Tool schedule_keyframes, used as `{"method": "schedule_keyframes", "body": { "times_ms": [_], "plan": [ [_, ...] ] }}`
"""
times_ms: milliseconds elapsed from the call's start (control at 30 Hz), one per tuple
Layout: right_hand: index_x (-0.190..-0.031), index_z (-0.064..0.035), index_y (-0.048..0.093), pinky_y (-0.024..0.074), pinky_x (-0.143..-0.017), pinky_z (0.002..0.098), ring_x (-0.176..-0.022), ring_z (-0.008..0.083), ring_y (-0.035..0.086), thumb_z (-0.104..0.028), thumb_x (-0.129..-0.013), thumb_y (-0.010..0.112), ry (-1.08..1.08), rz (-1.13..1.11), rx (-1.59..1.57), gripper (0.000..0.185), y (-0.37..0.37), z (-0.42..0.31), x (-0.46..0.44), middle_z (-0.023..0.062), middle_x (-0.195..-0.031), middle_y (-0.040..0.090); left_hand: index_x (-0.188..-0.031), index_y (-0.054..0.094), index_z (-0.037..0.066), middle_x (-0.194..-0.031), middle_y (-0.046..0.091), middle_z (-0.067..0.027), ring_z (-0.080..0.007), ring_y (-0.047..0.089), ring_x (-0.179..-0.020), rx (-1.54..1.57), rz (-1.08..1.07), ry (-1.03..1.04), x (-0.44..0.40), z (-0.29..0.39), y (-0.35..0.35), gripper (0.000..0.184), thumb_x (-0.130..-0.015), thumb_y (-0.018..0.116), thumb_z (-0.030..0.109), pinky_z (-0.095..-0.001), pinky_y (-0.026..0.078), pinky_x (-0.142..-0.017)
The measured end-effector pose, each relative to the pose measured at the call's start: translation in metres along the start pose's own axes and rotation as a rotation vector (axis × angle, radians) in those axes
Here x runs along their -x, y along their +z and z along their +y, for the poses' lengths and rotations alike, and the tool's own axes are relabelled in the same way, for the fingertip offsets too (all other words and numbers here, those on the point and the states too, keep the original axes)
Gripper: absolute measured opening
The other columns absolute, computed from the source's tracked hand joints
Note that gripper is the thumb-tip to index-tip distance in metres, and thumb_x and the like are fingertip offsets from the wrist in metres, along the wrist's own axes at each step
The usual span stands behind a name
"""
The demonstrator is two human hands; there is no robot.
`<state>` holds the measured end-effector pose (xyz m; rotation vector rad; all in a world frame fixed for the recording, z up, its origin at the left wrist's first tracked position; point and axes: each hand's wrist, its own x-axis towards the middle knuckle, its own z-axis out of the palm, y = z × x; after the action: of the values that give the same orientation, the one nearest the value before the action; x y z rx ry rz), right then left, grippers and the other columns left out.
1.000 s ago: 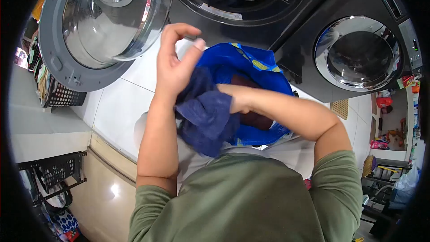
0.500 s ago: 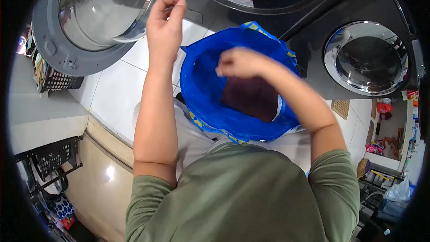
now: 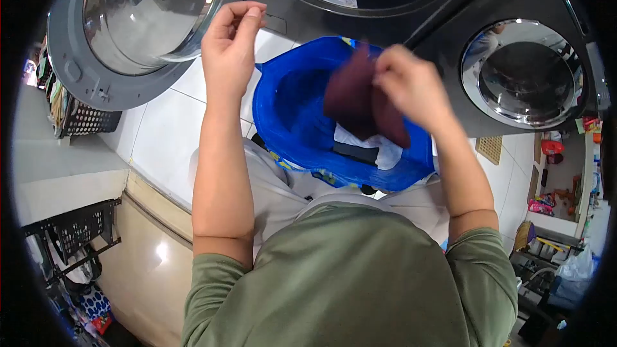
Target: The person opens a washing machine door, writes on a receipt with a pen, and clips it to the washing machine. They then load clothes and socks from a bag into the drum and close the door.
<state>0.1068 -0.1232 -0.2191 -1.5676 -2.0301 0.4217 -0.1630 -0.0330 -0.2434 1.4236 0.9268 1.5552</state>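
My right hand grips a maroon cloth, which hangs blurred and folded over the blue bag. What kind of garment it is I cannot make out. Below it, inside the blue bag, lie a white cloth and a dark folded piece. My left hand is raised beside the open washer door, thumb and fingers drawn together, with no item showing in them.
A front-load machine stands ahead with its glass door swung out to the left. Another machine with a round door is at the right. A black basket of clothes sits at the left, and a shelf at the right.
My right hand has taken hold of the maroon cloth and lifted it up and to the right, uncovering the white and dark pieces. My left hand has shifted slightly.
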Motion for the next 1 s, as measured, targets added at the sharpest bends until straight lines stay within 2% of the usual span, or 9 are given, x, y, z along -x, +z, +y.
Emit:
{"method": "schedule_keyframes", "body": {
  "times_ms": [133,333,533,633,733,833,900,933,1000],
  "plan": [
    [-0.093,-0.0049,0.061,0.0516,-0.068,0.0462,-0.078,0.0425,0.064,-0.018,-0.084,0.068,-0.176,0.258,0.216,0.017,0.001,0.004,-0.021,0.0189,-0.082,0.066,-0.103,0.066,0.0,-0.103,0.068,-0.0067,-0.0128,0.062,-0.095,0.251,-0.062,-0.045,0.0,0.004,0.008,0.022,-0.096,0.061,0.021,-0.0279,0.049,-0.085],
    [-0.102,-0.0005,0.06,0.0516,-0.071,0.0351,-0.073,0.0205,0.063,-0.019,-0.085,0.069,-0.187,0.267,-0.655,0.027,-0.051,-0.04,-0.071,0.0091,-0.083,0.066,-0.146,0.033,0.005,-0.145,0.04,-0.0165,-0.0324,0.037,-0.137,-0.337,-0.415,0.308,0.026,0.008,0.042,0.105,-0.064,0.089,0.038,-0.0418,0.036,-0.109],
    [-0.139,-0.0022,0.045,0.0434,-0.101,0.0347,-0.125,0.0228,0.05,-0.032,-0.067,0.086,-0.344,0.019,-0.511,0.088,0.007,-0.025,-0.064,0.0211,-0.139,0.048,-0.116,0.053,0.0,-0.101,0.063,-0.0123,-0.017,0.058,-0.102,0.09,-0.244,0.086,0.037,0.022,0.045,0.04,-0.081,0.071,0.011,-0.0305,0.046,-0.09],
    [-0.111,-0.0044,0.064,0.0429,-0.044,0.0257,-0.064,0.0103,0.059,-0.024,-0.075,0.075,0.56,-0.738,-1.026,0.043,0.046,-0.053,-0.026,0.0008,-0.079,0.063,-0.101,0.062,-0.002,-0.098,0.061,-0.01,-0.0172,0.056,-0.095,-0.241,-0.301,0.43,0.02,0.022,0.005,0.027,-0.095,0.053,0.022,-0.0302,0.043,-0.087],
    [-0.091,-0.0045,0.069,0.0431,-0.042,0.0324,-0.049,0.0189,0.056,-0.034,-0.068,0.076,0.43,-0.843,-0.251,0.038,0.053,-0.032,-0.062,0.0072,-0.065,0.061,-0.089,0.066,-0.003,-0.089,0.062,-0.0101,-0.0179,0.057,-0.088,-0.202,-0.029,0.288,0.01,0.028,0.001,0.032,-0.1,0.046,0.019,-0.0298,0.043,-0.083],
    [-0.088,-0.0095,0.071,0.0471,-0.055,0.03,-0.064,0.0147,0.057,-0.023,-0.079,0.072,0.397,-0.148,-0.971,0.016,0.004,0.043,-0.161,0.0025,-0.076,0.063,-0.091,0.067,-0.003,-0.088,0.065,-0.0066,-0.0132,0.058,-0.084,-0.08,0.081,0.126,-0.005,0.003,-0.01,0.03,-0.1,0.051,0.02,-0.0269,0.046,-0.081],
    [-0.119,-0.0006,0.054,0.0514,-0.063,0.032,-0.069,0.0156,0.056,-0.01,-0.086,0.067,-0.139,0.261,-1.424,0.037,-0.056,0.092,-0.199,0.0087,-0.089,0.062,-0.092,0.067,-0.003,-0.087,0.066,-0.0048,-0.0112,0.058,-0.082,0.032,0.114,0.067,-0.008,0.0,-0.011,0.026,-0.099,0.055,0.019,-0.0253,0.047,-0.08],
    [-0.118,-0.0002,0.054,0.0523,-0.06,0.035,-0.072,0.0204,0.06,-0.009,-0.084,0.068,0.131,0.77,-1.084,0.038,-0.057,0.032,-0.177,0.0107,-0.09,0.064,-0.094,0.067,-0.003,-0.087,0.066,-0.0048,-0.0115,0.059,-0.082,0.008,0.11,0.083,-0.008,0.0,-0.009,0.025,-0.099,0.055,0.019,-0.0263,0.047,-0.079],
    [-0.092,-0.0083,0.07,0.0528,-0.066,0.0336,-0.077,0.0176,0.062,-0.027,-0.087,0.067,0.032,0.373,-0.322,0.019,-0.019,0.049,-0.156,0.0018,-0.093,0.067,-0.097,0.067,-0.002,-0.088,0.065,-0.005,-0.012,0.059,-0.083,-0.039,0.101,0.108,-0.005,0.0,0.001,0.025,-0.099,0.056,0.02,-0.0283,0.049,-0.078]
  ]
}}
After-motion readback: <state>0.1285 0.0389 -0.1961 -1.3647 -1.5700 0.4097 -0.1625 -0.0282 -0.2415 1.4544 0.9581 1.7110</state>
